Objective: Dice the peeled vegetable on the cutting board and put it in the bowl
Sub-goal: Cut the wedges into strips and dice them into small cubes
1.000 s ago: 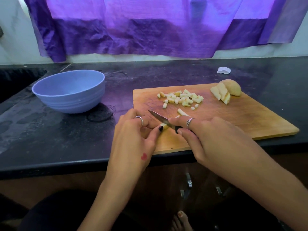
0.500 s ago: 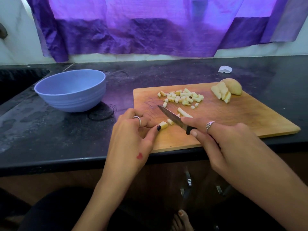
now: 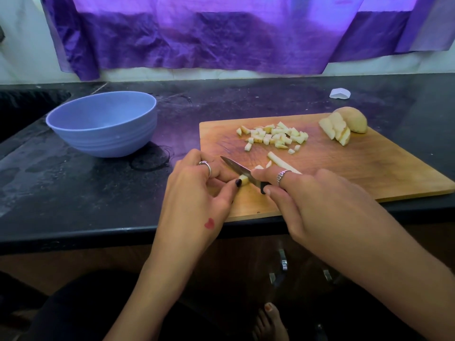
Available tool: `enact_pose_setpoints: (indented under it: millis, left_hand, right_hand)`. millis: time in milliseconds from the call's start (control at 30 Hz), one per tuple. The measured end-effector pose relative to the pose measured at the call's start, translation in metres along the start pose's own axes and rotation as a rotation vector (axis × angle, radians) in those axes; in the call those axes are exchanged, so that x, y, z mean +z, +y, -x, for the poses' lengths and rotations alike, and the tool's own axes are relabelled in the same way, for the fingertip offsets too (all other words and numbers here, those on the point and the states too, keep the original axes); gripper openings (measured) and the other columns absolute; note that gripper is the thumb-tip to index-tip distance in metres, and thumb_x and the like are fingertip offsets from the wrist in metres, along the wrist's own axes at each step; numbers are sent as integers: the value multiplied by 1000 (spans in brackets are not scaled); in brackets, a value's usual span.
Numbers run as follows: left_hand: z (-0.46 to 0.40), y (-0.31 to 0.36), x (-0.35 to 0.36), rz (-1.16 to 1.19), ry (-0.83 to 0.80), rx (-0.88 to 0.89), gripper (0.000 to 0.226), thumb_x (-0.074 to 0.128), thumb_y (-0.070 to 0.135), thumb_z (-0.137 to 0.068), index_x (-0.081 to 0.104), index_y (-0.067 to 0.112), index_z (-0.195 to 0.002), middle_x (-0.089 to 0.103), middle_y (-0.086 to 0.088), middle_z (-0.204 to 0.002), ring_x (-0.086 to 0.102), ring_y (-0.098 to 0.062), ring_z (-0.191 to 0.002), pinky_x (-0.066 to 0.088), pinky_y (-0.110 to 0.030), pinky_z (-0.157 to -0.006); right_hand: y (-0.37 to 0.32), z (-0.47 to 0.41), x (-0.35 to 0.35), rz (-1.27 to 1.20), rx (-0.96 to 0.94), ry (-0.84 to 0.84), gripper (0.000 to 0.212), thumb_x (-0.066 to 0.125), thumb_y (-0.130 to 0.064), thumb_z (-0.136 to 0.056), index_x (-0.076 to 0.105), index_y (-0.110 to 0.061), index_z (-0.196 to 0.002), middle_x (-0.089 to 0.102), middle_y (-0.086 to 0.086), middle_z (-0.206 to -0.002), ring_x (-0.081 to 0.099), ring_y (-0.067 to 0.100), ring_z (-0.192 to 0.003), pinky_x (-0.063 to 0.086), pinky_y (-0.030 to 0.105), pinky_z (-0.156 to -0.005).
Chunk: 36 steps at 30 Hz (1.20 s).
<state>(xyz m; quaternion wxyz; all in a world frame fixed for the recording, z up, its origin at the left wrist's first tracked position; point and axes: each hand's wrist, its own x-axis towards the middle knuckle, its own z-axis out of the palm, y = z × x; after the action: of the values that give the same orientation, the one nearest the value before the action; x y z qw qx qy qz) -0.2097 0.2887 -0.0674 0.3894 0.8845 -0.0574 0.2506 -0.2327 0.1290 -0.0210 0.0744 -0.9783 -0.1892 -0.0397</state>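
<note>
At the near edge of the board [image 3: 369,173], the left hand [image 3: 194,193] pinches a small strip [image 3: 243,179] of vegetable between thumb and fingers, holding it down on the wood. The right hand [image 3: 312,200] grips the black handle of a knife [image 3: 240,169], forefinger laid along the top, the blade angled left and resting against the strip. Just beyond lies a longer strip [image 3: 280,162]. Farther back sits a pile of dice [image 3: 273,136], and at the far right corner the uncut piece [image 3: 344,125] with slices leaning on it. The blue bowl [image 3: 103,124] stands on the table [image 3: 61,193] well left of the board.
</note>
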Motion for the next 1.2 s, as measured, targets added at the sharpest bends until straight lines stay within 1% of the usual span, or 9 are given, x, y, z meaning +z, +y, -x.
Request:
enact_pose_setpoints:
  millis: [167, 333, 433, 600, 767, 967, 1033, 1100, 1200]
  left_hand:
    - [1, 1, 3, -46, 25, 5, 7, 74, 21, -79, 73, 18, -74, 54, 6, -85, 56, -14, -82, 39, -21, -71]
    - [1, 0, 1, -40, 15, -10, 10, 73, 25, -80, 73, 16, -75, 53, 6, -86, 56, -16, -83, 42, -26, -74]
    - [1, 2, 1, -10, 21, -18, 3, 74, 20, -79, 74, 19, -77, 53, 10, -85, 57, -14, -82, 40, -19, -72]
    - [0, -1, 1, 14, 9, -13, 5, 75, 19, -78, 73, 20, -74, 56, 7, -86, 58, -16, -82, 44, -28, -77]
    - [1, -1, 1, 19, 23, -4, 9, 76, 17, -78, 71, 21, -72, 55, 12, -83, 55, -7, -82, 39, -10, -73]
    - [3, -1, 4, -23, 31, 6, 7, 74, 17, -79, 72, 22, -74, 55, 9, -86, 56, -14, -87, 38, -20, -74]
    - [2, 1, 3, -60, 24, 18, 4, 73, 18, -79, 73, 21, -76, 55, 6, -88, 54, -15, -89, 35, -18, -73]
    - [0, 3, 2, -90, 1, 30, 3, 73, 21, -80, 72, 22, -77, 53, 7, -89, 50, -13, -91, 31, -11, -71]
    - [-8, 8, 6, -178, -47, 32, 4, 71, 27, -81, 71, 24, -81, 50, 10, -92, 45, -11, -95, 28, -13, -70]
  right_hand:
    - [5, 20, 4, 109, -10, 18, 53, 26, -43, -100, -10, -49, -140, 42, -12, -73, 45, 11, -71, 50, 26, -73]
    - [3, 28, 3, -104, 4, 100, 47, 21, -49, -93, 15, -56, -140, 49, -11, -67, 47, 7, -61, 46, 24, -62]
    - [-1, 26, 8, -132, -17, 148, 45, 23, -49, -95, 17, -56, -139, 48, -12, -68, 51, 8, -67, 47, 25, -64]
    - [-2, 18, 6, -77, -28, 108, 37, 25, -43, -98, 19, -48, -135, 49, -10, -72, 53, 15, -71, 51, 30, -71]
    - [-5, 1, 9, 1, -36, 28, 34, 38, -34, -99, 29, -41, -131, 35, -13, -72, 46, 13, -74, 45, 28, -68]
    - [-2, 18, 10, 153, -82, 52, 60, 31, -39, -101, -16, -44, -138, 37, -9, -76, 50, 15, -78, 41, 28, -66]
    - [6, 25, 6, 96, -67, 60, 55, 30, -45, -99, -9, -55, -137, 45, -12, -84, 55, 13, -86, 45, 27, -69]
    - [17, 27, 4, -111, -47, 111, 44, 32, -49, -96, 16, -61, -135, 55, -15, -84, 57, 6, -81, 48, 24, -71]
    - [36, 29, 1, -368, -42, 268, 23, 46, -46, -88, 55, -57, -107, 61, -15, -70, 57, 3, -65, 43, 15, -56]
